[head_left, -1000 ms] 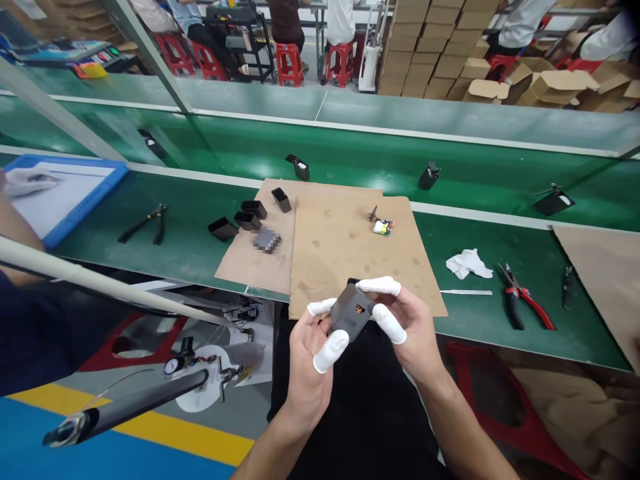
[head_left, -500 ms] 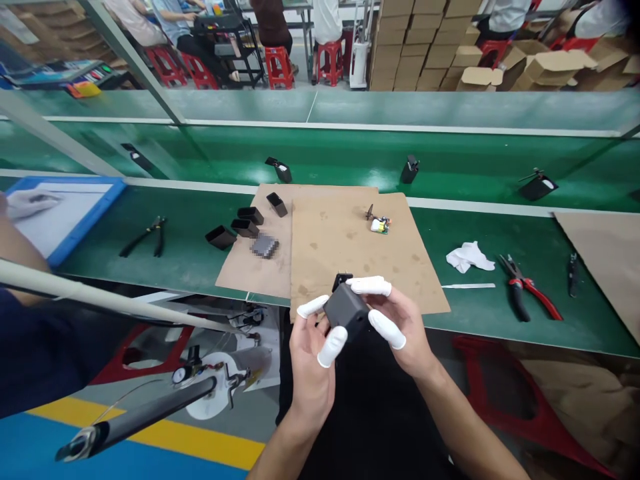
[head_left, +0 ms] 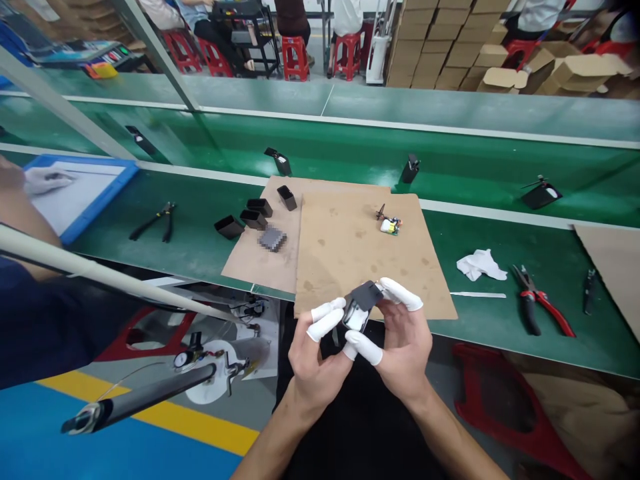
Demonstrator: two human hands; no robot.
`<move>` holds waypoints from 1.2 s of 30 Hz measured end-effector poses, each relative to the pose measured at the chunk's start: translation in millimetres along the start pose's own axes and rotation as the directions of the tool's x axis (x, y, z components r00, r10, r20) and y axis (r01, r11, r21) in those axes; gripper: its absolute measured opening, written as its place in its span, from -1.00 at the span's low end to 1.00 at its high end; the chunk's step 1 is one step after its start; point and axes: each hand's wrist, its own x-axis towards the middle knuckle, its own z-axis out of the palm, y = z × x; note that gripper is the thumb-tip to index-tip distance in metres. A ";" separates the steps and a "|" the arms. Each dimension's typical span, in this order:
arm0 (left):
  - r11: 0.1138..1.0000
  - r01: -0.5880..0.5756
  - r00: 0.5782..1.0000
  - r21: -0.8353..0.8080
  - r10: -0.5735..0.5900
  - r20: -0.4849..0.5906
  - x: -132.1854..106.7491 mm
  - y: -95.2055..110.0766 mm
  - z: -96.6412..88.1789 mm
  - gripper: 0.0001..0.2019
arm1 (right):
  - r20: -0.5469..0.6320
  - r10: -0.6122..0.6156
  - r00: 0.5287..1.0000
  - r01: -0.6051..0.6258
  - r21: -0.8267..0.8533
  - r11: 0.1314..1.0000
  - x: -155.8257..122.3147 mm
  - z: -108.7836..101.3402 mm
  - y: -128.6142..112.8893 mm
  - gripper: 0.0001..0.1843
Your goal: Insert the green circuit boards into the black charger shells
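Between my hands, just off the table's front edge, is a black power adapter case (head_left: 367, 293). It is tilted, and a white part shows at its near end. My left hand (head_left: 320, 353) pinches its left side. The fingers of my right hand (head_left: 403, 333) grip the right side and the near lower corner. White finger cots cover several fingertips on both hands. Beyond them, a small circuit board (head_left: 391, 227) with white and yellow parts lies on brown cardboard (head_left: 345, 260). Several open black cases (head_left: 253, 219) stand to the left, near a blurred-out grey block (head_left: 273, 239).
Black-handled pliers (head_left: 155, 221) lie left; red-and-black pliers (head_left: 540, 303), a white cloth (head_left: 481, 265) and a thin white strip (head_left: 479, 295) lie right. A co-worker's arm (head_left: 30, 220) is at left, beside a blue-framed tray (head_left: 100, 203). A pale bar (head_left: 115, 275) crosses the lower left.
The power adapter case has been turned in my hands, so its white-lined end now shows instead of the plain black side. My fingers have shifted their hold. The view has moved slightly.
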 end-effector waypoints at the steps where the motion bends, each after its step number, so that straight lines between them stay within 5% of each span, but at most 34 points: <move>1: 1.000 -0.017 1.000 0.011 0.017 -0.006 2.0 0.1 -0.5 -0.37 | 0.006 0.004 1.000 -0.004 -0.007 1.000 1.6 -1.6 -1.4 -0.08; 10: 0.972 -0.163 0.987 0.169 0.158 0.042 5.2 -4.7 -9.8 -0.50 | 0.081 0.077 0.994 -0.078 0.015 0.997 11.8 -6.6 -0.6 -0.02; 18: 0.951 -0.218 0.969 0.217 0.184 0.167 20.1 -38.0 -16.6 -0.55 | 0.307 0.137 0.942 -0.164 0.062 0.985 42.0 -2.7 48.3 -0.20; 25: 0.965 -0.183 0.950 0.185 0.125 0.286 35.6 -76.0 -23.0 -0.55 | 0.493 0.061 0.868 0.000 -0.122 0.992 81.5 -4.3 74.7 -0.78; 29: 0.987 -0.053 0.953 0.149 0.006 0.302 36.6 -88.6 -22.0 -0.54 | 0.535 0.014 0.845 0.112 -0.202 0.973 94.4 -6.0 70.1 -0.83; 31: 0.990 -0.018 0.945 0.142 -0.029 0.326 38.5 -92.7 -19.9 -0.55 | 0.580 -0.060 0.812 0.287 -0.307 0.907 100.7 -7.0 66.9 -0.79; 34: 0.988 -0.016 0.930 0.151 -0.041 0.365 43.4 -95.6 -15.5 -0.53 | 0.680 -0.179 0.711 0.583 -0.428 0.690 111.8 -7.9 63.2 -0.78; 36: 0.985 -0.032 0.918 0.170 -0.038 0.395 47.0 -95.7 -12.0 -0.51 | 0.731 -0.209 0.650 0.682 -0.439 0.585 119.5 -8.2 62.4 -0.81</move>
